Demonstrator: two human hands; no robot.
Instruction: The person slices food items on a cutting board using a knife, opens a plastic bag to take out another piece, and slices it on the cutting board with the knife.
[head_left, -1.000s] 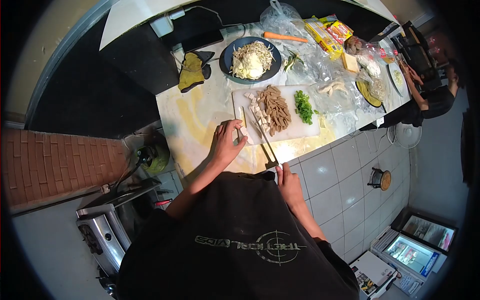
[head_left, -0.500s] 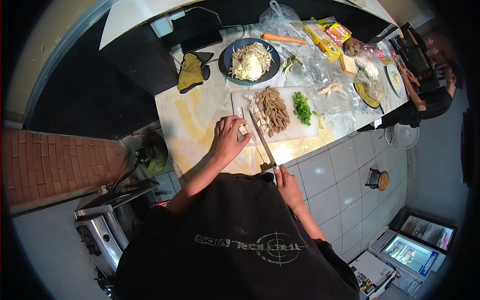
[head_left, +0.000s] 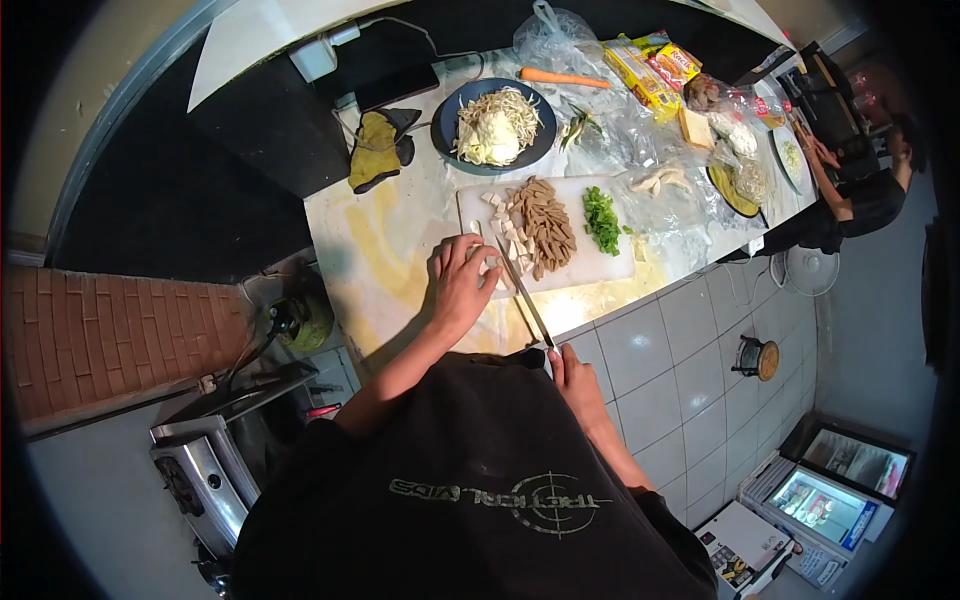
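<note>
My right hand (head_left: 580, 385) is wrapped round the handle of a long knife (head_left: 528, 302), whose blade slants across the near left part of the white cutting board (head_left: 590, 274). Just left of the blade, my left hand (head_left: 463, 285) has its fingers bent down onto a pale, white food piece (head_left: 490, 263), mostly covered by the fingertips. Small pale cubes (head_left: 512, 233) lie beyond the blade. Beside them is a heap of brown sliced pieces (head_left: 548, 228), and farther right sit chopped green leaves (head_left: 602, 220).
Behind the board stands a dark plate (head_left: 546, 135) of bean sprouts and pale shreds. A carrot (head_left: 565, 77), plastic bags (head_left: 625, 130) and yellow packets (head_left: 640, 80) lie at the back. Yellow-black gloves (head_left: 376, 150) are at left. Another person (head_left: 870, 205) works at the far right.
The knife blade has drawn back slightly toward me and sits close to my left fingertips. My left hand stays over the pale piece. The whole view has shifted a little.
</note>
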